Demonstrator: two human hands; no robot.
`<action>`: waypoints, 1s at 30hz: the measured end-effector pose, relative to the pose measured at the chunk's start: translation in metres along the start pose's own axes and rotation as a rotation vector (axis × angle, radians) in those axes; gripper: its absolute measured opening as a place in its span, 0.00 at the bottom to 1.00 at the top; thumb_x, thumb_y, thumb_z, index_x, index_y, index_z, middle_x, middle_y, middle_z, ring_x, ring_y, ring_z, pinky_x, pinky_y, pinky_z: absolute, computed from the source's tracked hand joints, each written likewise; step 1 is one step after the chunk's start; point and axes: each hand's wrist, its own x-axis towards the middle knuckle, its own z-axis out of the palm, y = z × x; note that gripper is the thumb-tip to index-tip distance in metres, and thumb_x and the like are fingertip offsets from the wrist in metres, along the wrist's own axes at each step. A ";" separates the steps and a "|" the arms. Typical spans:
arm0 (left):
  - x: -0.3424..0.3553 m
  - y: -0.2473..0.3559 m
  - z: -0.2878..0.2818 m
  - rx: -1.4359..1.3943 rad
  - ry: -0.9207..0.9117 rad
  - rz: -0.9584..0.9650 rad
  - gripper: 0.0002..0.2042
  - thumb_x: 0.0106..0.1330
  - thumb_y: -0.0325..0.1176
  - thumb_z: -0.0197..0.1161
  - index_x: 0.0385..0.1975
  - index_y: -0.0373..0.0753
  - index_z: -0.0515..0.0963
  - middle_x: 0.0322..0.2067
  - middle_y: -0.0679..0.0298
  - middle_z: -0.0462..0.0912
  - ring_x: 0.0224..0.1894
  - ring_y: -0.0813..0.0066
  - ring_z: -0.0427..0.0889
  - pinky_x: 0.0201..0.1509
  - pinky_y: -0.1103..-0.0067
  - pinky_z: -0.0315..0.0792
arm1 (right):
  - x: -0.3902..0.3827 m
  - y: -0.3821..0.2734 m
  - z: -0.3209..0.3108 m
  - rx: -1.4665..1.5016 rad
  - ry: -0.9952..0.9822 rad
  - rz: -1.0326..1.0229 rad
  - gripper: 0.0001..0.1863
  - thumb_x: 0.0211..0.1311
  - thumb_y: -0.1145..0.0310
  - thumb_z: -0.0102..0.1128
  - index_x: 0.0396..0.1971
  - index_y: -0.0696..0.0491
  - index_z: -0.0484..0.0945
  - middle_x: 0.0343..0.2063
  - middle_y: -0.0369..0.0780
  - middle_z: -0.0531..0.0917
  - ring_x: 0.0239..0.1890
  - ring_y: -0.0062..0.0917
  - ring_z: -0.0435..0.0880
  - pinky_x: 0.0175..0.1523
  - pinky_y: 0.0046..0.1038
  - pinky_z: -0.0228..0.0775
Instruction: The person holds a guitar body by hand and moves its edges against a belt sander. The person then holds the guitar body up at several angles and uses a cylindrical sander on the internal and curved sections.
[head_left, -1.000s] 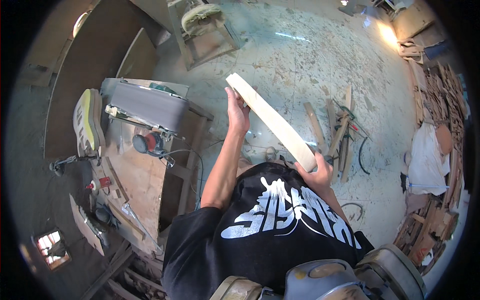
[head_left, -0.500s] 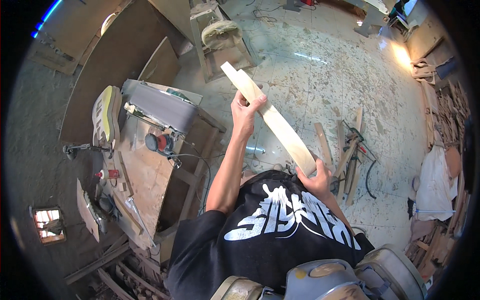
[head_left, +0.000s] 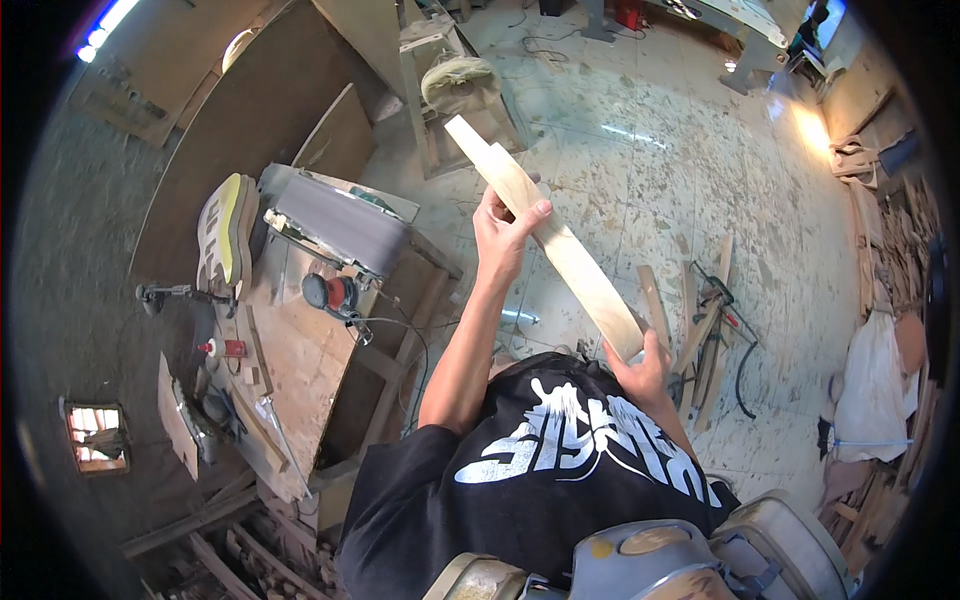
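Observation:
I hold a long, pale, slightly curved wooden piece (head_left: 578,278) diagonally in front of my body, its far end stepped like two overlapping strips. My left hand (head_left: 507,228) grips it near the upper end, thumb across the top. My right hand (head_left: 640,362) is closed round the lower end near my dark shirt. To the left, a belt sander (head_left: 335,220) and a red and dark orbital sander (head_left: 330,295) sit on a wooden workbench (head_left: 315,375).
A wooden stand (head_left: 450,135) with a round padded top is beyond the piece. Loose strips and clamps (head_left: 705,330) lie on the floor at right. Stacked offcuts (head_left: 900,210) and a white sack (head_left: 865,390) line the right side. Large brown panels (head_left: 215,150) stand at back left.
My left thumb has come over the top of the wood since a second ago. The far end of the piece has moved slightly up, and the room has shifted down and right in view.

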 end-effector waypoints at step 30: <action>-0.106 -0.067 -0.148 -0.435 0.181 -0.388 0.45 0.31 0.28 0.54 0.63 0.32 0.63 0.67 0.49 0.63 0.65 0.59 0.65 0.73 0.69 0.53 | 0.039 -0.100 -0.016 -0.171 -0.602 -0.066 0.32 0.55 0.59 0.74 0.52 0.66 0.74 0.42 0.50 0.86 0.41 0.36 0.89 0.45 0.32 0.80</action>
